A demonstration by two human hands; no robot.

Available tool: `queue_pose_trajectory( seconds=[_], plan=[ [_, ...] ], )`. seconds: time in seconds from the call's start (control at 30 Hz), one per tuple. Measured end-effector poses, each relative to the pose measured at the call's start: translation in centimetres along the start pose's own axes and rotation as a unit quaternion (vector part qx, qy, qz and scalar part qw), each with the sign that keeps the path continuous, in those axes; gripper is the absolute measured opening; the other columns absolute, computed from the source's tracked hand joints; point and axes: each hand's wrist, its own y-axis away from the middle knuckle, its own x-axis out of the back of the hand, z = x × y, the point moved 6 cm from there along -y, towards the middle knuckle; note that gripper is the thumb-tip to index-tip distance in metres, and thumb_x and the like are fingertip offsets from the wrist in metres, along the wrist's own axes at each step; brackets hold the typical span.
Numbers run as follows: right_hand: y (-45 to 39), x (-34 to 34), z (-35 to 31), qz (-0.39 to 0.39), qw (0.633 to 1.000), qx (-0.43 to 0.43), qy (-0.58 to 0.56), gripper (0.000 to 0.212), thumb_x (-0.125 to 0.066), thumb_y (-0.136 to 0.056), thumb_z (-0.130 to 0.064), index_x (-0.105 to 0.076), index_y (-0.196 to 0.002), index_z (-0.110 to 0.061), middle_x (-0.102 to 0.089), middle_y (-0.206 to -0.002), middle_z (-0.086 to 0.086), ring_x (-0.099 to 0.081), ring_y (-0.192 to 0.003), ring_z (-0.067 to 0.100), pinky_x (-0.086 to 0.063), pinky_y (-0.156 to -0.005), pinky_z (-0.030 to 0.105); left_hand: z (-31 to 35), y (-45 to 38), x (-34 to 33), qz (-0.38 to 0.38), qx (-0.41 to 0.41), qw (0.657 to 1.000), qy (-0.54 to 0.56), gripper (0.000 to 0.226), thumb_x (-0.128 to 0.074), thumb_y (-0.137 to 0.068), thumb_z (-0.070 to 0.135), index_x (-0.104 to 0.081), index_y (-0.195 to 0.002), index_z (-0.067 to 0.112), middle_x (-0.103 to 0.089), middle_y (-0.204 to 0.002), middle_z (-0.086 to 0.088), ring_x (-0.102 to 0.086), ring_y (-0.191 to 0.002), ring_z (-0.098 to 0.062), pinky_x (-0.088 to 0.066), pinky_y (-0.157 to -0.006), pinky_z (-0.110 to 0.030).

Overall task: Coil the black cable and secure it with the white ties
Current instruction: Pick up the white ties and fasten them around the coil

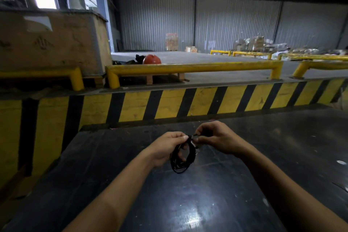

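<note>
Two bare forearms reach forward from the bottom corners of the view and converge above a dark, glossy, scratched tabletop (207,203). The left hand (166,148) is turned with its back to the left, wrist slightly bent, its fingers curled around the top of a thin black cable wound into a small oval coil (181,158); thumb and forefinger pinch the coil's upper edge. The coil hangs down from that grip, its lower loops just above the tabletop, though whether they touch it cannot be told. The right hand (216,138) comes in from the right with knuckles raised and the back of the hand facing the camera, its fingertips bunched tightly at the same upper point of the coil, meeting the left hand's fingertips there. A small pale sliver (193,144) shows on the cable just below that meeting point; it may be a white tie, but it is too small to be sure. Beyond the tabletop runs a yellow and black striped barrier wall (188,101), topped by yellow tubular guard rails (194,68), with a round orange hard hat (151,59) lying on the grey floor behind them.
</note>
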Motion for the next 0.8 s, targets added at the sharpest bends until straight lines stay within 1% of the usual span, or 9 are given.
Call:
queue_pose_trajectory(
  seconds=[0.1,0.17,0.23,0.33,0.4,0.47,0.57,0.7,0.8],
  plan=[
    [0.7,0.1,-1.2,0.030,0.999,0.040,-0.010,0.005,-0.069,-0.082,-0.019,-0.067,-0.083,-0.015,-0.070,-0.085,0.002,-0.067,-0.080,0.009,-0.057,-0.076,0.037,-0.1,-0.3,0.4,0.006,0.013,1.000,0.016,0.021,-0.045,-0.096,0.014,-0.058,-0.080,0.010,-0.051,-0.071,-0.006,-0.047,-0.045,-0.009,-0.050,-0.057,-0.031],
    [1.5,0.7,-2.3,0.049,0.992,0.075,-0.085,0.003,-0.066,-0.083,-0.011,-0.066,-0.084,-0.008,-0.068,-0.095,0.006,-0.067,-0.088,0.012,-0.058,-0.080,0.035,-0.2,-0.2,0.8,0.017,0.021,0.999,0.022,0.021,-0.046,-0.096,0.014,-0.060,-0.080,0.010,-0.051,-0.071,-0.006,-0.044,-0.046,-0.011,-0.050,-0.055,-0.030],
    [2.1,1.4,-3.1,0.068,0.979,0.089,-0.170,0.004,-0.060,-0.086,-0.007,-0.064,-0.086,-0.005,-0.067,-0.101,0.011,-0.066,-0.090,0.012,-0.056,-0.078,0.028,0.0,0.0,0.8,0.005,0.017,0.999,0.036,0.018,-0.048,-0.095,0.015,-0.061,-0.083,0.010,-0.052,-0.072,-0.005,-0.043,-0.047,-0.010,-0.047,-0.053,-0.028],
    [2.0,1.5,-2.6,0.076,0.969,0.052,-0.230,0.010,-0.049,-0.094,-0.015,-0.058,-0.091,-0.015,-0.068,-0.104,0.012,-0.061,-0.075,0.008,-0.049,-0.064,0.022,0.9,0.2,0.2,-0.027,0.009,0.999,0.041,0.013,-0.049,-0.095,0.020,-0.058,-0.090,0.012,-0.052,-0.073,-0.003,-0.041,-0.046,-0.009,-0.042,-0.050,-0.026],
    [1.8,1.8,-1.5,0.104,0.961,0.005,-0.257,0.011,-0.045,-0.096,-0.020,-0.055,-0.094,-0.015,-0.070,-0.102,0.008,-0.057,-0.065,0.008,-0.047,-0.058,0.023,1.2,0.4,0.3,-0.025,0.016,0.999,0.036,0.017,-0.047,-0.096,0.026,-0.058,-0.102,0.014,-0.052,-0.072,-0.002,-0.039,-0.046,-0.009,-0.040,-0.047,-0.024],
    [1.7,2.8,-0.6,0.154,0.958,-0.028,-0.240,0.010,-0.046,-0.096,-0.021,-0.054,-0.095,-0.015,-0.070,-0.100,0.007,-0.059,-0.063,0.011,-0.047,-0.056,0.024,1.0,0.6,0.9,0.000,0.034,0.999,0.027,0.030,-0.045,-0.096,0.033,-0.055,-0.118,0.016,-0.052,-0.072,-0.003,-0.035,-0.044,-0.008,-0.038,-0.044,-0.021],
    [1.6,3.8,-0.2,0.214,0.960,-0.037,-0.176,0.005,-0.050,-0.094,-0.018,-0.054,-0.095,-0.016,-0.068,-0.098,0.008,-0.068,-0.072,0.015,-0.054,-0.062,0.026,0.9,0.6,1.4,0.048,0.056,0.997,0.011,0.040,-0.043,-0.095,0.043,-0.051,-0.123,0.016,-0.050,-0.071,-0.005,-0.030,-0.040,-0.007,-0.032,-0.039,-0.019],
    [1.1,0.9,-0.2,0.151,0.970,-0.071,-0.175,0.006,-0.049,-0.095,-0.020,-0.054,-0.091,-0.018,-0.068,-0.097,0.006,-0.068,-0.084,0.017,-0.057,-0.070,0.031,1.4,0.4,0.9,0.065,0.048,0.997,0.008,0.044,-0.043,-0.094,0.048,-0.050,-0.120,0.012,-0.049,-0.067,-0.005,-0.031,-0.038,-0.007,-0.028,-0.036,-0.018],
    [1.2,-1.6,-0.7,0.124,0.969,-0.061,-0.205,0.008,-0.048,-0.096,-0.020,-0.053,-0.090,-0.018,-0.065,-0.088,0.000,-0.065,-0.074,0.006,-0.056,-0.065,0.030,1.8,0.2,0.6,0.065,0.038,0.997,0.019,0.048,-0.044,-0.093,0.049,-0.049,-0.120,0.010,-0.049,-0.065,-0.004,-0.033,-0.037,-0.007,-0.027,-0.035,-0.018]
  ],
)
